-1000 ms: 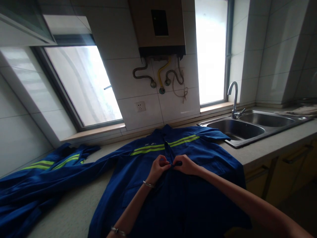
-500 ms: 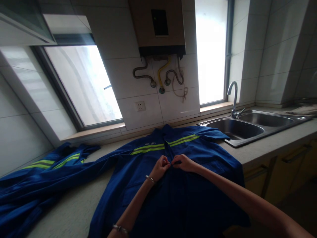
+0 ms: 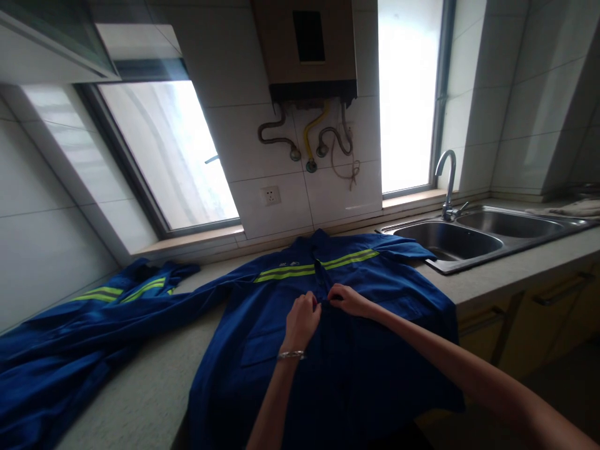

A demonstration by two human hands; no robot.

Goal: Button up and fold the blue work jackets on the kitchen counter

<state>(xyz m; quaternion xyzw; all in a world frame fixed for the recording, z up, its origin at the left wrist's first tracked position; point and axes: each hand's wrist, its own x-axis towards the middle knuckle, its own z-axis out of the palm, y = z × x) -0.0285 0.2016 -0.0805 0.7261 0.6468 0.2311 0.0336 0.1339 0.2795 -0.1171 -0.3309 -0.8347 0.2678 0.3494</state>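
A blue work jacket with yellow-green and grey stripes across its chest lies front side up, its lower part hanging over the counter's front edge. At its front opening, my left hand pinches one edge of the cloth, fingers closed. Close beside it on the right, my right hand grips the other edge between thumb and fingers. The front is parted above my hands toward the collar. Whether a button sits in my fingertips is hidden.
A second blue striped garment lies at the left on the counter. At the right is a double steel sink with a faucet; one jacket sleeve reaches its rim. A water heater with pipes hangs on the tiled wall.
My left hand has turned more upright, its forearm shifting right. My right hand has moved slightly up and right. Both stay on the jacket's front edges, and the view has shifted a little.
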